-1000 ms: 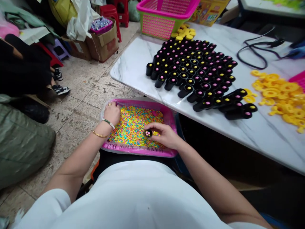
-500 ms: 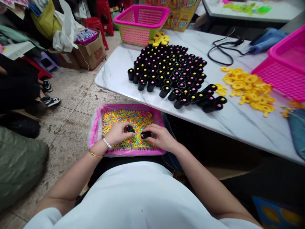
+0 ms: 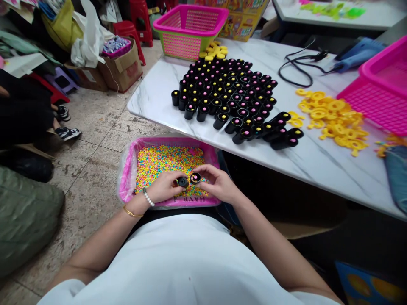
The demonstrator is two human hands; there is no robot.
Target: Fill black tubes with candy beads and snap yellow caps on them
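Note:
Over a pink tray of small coloured beads, both my hands are close together. My left hand is closed on a small black cylindrical piece, its round dark end turned up. In my right hand, thumb and fingers grip a black cup with a pink centre showing in its opening. The two black pieces are side by side, and I cannot tell whether they touch. Many like black cups with pink or yellow centres stand on the marble-patterned table; several at the near right lean over.
Yellow ring-shaped parts are heaped at the table's right, beside a pink basket. A pink and green basket stands at the far corner near yellow pieces. A blue corded tool lies behind. Another person's shoes show at left.
My left hand has moved right, toward the right hand, with its black piece. The cup in my right hand has turned so its opening faces up toward me.

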